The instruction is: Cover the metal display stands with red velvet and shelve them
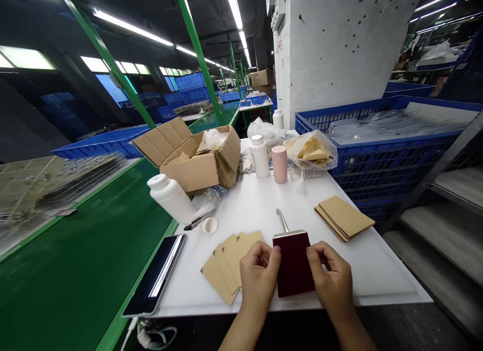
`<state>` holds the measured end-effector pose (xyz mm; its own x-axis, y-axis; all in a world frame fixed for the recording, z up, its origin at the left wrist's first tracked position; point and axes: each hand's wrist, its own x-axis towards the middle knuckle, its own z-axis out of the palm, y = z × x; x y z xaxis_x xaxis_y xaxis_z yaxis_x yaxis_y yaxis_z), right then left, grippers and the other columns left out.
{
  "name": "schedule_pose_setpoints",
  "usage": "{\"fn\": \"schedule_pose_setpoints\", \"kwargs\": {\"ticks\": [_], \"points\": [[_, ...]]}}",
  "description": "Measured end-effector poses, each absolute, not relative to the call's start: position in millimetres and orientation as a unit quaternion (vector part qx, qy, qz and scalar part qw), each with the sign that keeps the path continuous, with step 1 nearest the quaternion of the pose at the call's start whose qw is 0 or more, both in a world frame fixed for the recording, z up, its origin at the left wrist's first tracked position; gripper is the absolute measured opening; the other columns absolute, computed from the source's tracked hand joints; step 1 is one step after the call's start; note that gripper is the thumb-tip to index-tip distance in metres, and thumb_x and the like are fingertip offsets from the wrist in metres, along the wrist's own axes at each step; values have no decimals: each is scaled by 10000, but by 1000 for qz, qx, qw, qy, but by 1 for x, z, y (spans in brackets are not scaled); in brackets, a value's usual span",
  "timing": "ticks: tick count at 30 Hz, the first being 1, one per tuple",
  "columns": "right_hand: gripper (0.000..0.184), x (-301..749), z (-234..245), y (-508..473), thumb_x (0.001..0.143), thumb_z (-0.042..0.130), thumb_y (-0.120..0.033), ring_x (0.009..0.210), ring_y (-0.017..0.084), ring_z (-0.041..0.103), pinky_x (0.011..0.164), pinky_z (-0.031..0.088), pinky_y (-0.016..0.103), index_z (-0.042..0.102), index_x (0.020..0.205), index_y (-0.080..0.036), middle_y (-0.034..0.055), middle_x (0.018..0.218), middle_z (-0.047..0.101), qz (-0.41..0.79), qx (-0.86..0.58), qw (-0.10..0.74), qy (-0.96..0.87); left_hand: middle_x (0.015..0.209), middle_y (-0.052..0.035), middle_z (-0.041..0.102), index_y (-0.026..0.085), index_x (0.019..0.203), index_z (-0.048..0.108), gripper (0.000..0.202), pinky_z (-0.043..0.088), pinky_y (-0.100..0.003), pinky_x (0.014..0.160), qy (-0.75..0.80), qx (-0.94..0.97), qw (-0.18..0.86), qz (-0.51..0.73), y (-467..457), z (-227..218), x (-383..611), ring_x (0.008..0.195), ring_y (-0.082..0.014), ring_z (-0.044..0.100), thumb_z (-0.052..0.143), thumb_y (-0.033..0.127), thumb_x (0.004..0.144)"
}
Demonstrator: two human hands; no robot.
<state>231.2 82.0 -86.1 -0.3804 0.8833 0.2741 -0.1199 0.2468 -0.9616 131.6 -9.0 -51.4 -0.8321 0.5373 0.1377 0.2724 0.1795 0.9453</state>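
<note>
Both my hands hold a dark red rectangular case (293, 263) at the front of the white table (377, 270). My left hand (258, 278) pinches its left edge with curled fingers. My right hand (332, 278) grips its right edge the same way. A fan of tan cards (228, 260) lies just left of my left hand. A neat stack of tan cards (344, 218) lies to the right, beyond my right hand. A metal tool (281, 220) lies just behind the case.
An open cardboard box (196, 162), white bottles (171, 197) (260, 156), a pink cylinder (279, 164) and a bag of tan pieces (313, 149) stand at the back. A phone (156, 275) lies at the left edge by the green conveyor (83, 260). Blue crates (377, 139) stand right.
</note>
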Motion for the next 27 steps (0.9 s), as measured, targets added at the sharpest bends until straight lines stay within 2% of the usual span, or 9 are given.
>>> {"fn": "schedule_pose_setpoints", "kwargs": {"ticks": [7, 12, 16, 18, 21, 24, 27], "points": [[293, 232, -89, 84, 878, 536, -379, 551, 114, 449, 537, 372, 227, 537, 658, -186, -25, 582, 500, 528, -295, 466, -646, 474, 50, 384, 180, 546, 446, 381, 268, -201, 449, 789, 270, 141, 534, -8, -33, 124, 461, -81, 333, 602, 446, 769], [287, 232, -93, 86, 883, 531, -363, 549, 111, 454, 532, 377, 218, 533, 658, -185, -27, 582, 496, 517, -279, 468, -660, 451, 31, 467, 189, 541, 452, 388, 317, -213, 448, 802, 272, 157, 507, -6, -27, 120, 436, -106, 433, 597, 467, 769], [288, 232, -91, 86, 886, 526, -354, 541, 107, 454, 524, 377, 213, 532, 654, -184, -27, 580, 502, 514, -273, 473, -661, 435, 31, 478, 198, 523, 402, 448, 326, -218, 453, 816, 288, 153, 477, -5, -25, 115, 429, -118, 467, 584, 513, 783], [284, 232, -90, 86, 886, 527, -351, 543, 109, 458, 525, 380, 214, 535, 657, -185, -26, 579, 505, 518, -273, 470, -661, 440, 25, 499, 196, 526, 411, 468, 350, -225, 474, 813, 304, 161, 469, -5, -25, 111, 439, -129, 503, 539, 540, 816], [276, 233, -88, 86, 883, 532, -348, 546, 112, 457, 529, 382, 217, 536, 660, -185, -25, 580, 504, 525, -270, 466, -659, 455, -1, 552, 190, 526, 473, 524, 395, -244, 532, 805, 340, 179, 452, -8, -24, 106, 481, -148, 552, 360, 529, 909], [287, 232, -85, 84, 882, 530, -355, 542, 107, 434, 530, 367, 220, 522, 650, -186, -31, 575, 474, 528, -274, 476, -648, 460, -1, 543, 194, 556, 496, 540, 386, -258, 553, 829, 349, 112, 421, -12, -18, 106, 504, -155, 539, 263, 487, 945], [302, 230, -82, 82, 883, 521, -365, 543, 105, 423, 532, 356, 223, 516, 641, -185, -32, 574, 467, 533, -280, 484, -635, 618, -4, 579, 198, 694, 546, 353, 386, -267, 580, 832, 389, -21, 395, -10, -8, 110, 605, -162, 542, 407, 433, 918]]}}
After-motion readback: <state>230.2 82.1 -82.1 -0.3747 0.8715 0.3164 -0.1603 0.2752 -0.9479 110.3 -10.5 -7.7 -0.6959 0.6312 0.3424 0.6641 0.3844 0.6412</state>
